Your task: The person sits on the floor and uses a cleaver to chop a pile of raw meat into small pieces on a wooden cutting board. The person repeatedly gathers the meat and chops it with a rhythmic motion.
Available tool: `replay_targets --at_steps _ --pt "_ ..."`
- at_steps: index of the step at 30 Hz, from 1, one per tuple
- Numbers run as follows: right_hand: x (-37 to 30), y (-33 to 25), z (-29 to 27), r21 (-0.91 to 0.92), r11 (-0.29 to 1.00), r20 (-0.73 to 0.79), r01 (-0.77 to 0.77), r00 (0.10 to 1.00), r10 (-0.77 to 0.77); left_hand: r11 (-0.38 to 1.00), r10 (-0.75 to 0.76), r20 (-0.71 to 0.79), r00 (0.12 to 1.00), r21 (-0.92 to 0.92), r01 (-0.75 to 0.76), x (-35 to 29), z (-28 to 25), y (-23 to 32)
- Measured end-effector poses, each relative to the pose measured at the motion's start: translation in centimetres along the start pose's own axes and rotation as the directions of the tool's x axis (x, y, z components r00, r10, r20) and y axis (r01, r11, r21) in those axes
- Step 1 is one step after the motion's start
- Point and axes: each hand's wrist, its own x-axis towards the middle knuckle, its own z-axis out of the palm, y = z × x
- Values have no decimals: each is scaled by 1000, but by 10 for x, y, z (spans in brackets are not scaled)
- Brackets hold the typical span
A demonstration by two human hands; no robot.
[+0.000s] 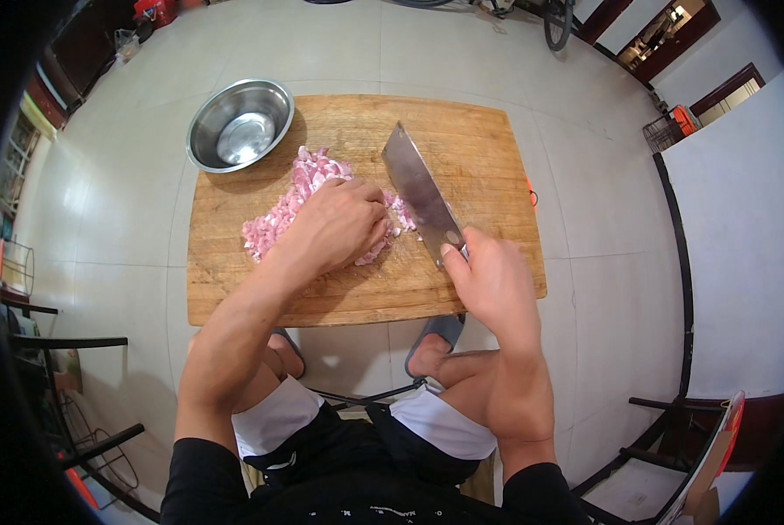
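Diced pink meat [274,226] lies in a heap on a wooden cutting board [470,140], with smaller bits close to the blade. My left hand [344,223] rests over the right part of the heap, its fingers curled down onto the meat; what lies beneath the fingertips is hidden. In my right hand [492,276] is the handle of a cleaver [422,192]. Its broad steel blade points away from me and slants to the left, just right of the meat bits.
A steel bowl [243,127] with nothing in it sits at the board's far left corner. Black metal chair frames stand at left [77,343] and lower right [663,455]. A bicycle wheel [558,22] shows at the far edge. My slippered feet are under the board's near edge.
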Motion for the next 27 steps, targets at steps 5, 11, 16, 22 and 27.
replay_targets --at_steps 5,11,16,22,27 --pt "-4 3 2 42 999 6 2 1000 -2 996 73 -154 985 -39 -80 -1 14 -6" --pt "-8 2 0 40 999 24 -28 999 27 999 39 -97 995 -26 -41 -3 11 -3" --pt "-14 -3 -3 6 1000 61 -29 998 28 998 17 -56 998 -61 -20 -5 6 0" --pt "-23 -10 -3 -16 1000 111 19 994 -17 996 69 -91 993 -50 -73 -8 8 -4" --pt "-25 -12 -2 -35 998 126 56 991 -51 997 77 -68 995 -1 -77 -8 10 -4"
